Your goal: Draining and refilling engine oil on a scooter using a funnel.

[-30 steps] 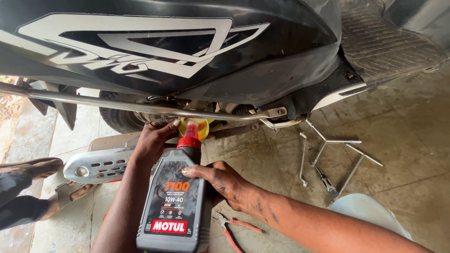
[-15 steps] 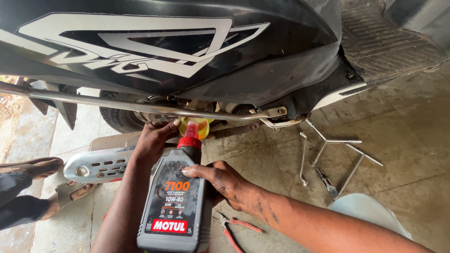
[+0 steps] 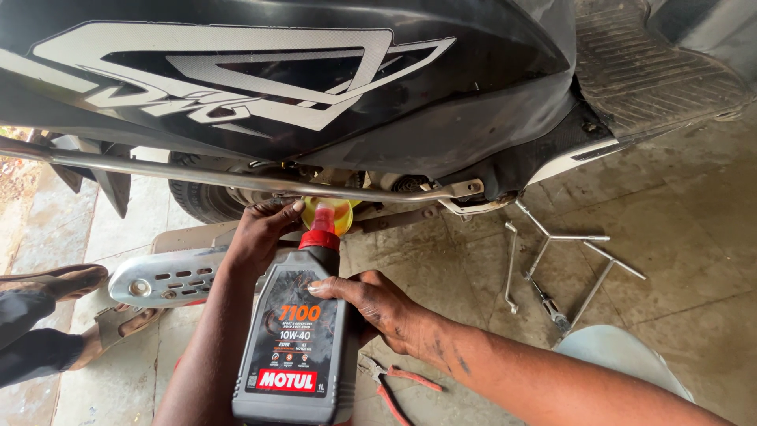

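Under the black scooter body (image 3: 331,87), nothing much differs from half a second ago: the grey oil bottle (image 3: 296,339) sits at the same tilt and both hands keep their places. The right hand (image 3: 371,304) grasps the bottle's upper side, fingers pressed against its shoulder. The left hand (image 3: 260,233) is closed on the rim of the yellow funnel (image 3: 335,211), which sits low against the engine behind a silver guard rail (image 3: 236,180).

The rail crosses in front of the funnel, and the body panel overhangs it. To the left lie a chrome exhaust shield (image 3: 169,276) and another person's sandalled foot (image 3: 118,323). On the concrete floor (image 3: 694,213) to the right lie several metal wrenches (image 3: 552,260); red-handled pliers (image 3: 394,383) lie beside the bottle.

The bottle's long axis runs up the frame, leaning slightly right, its red neck (image 3: 322,229) pointing at the funnel and touching its edge.
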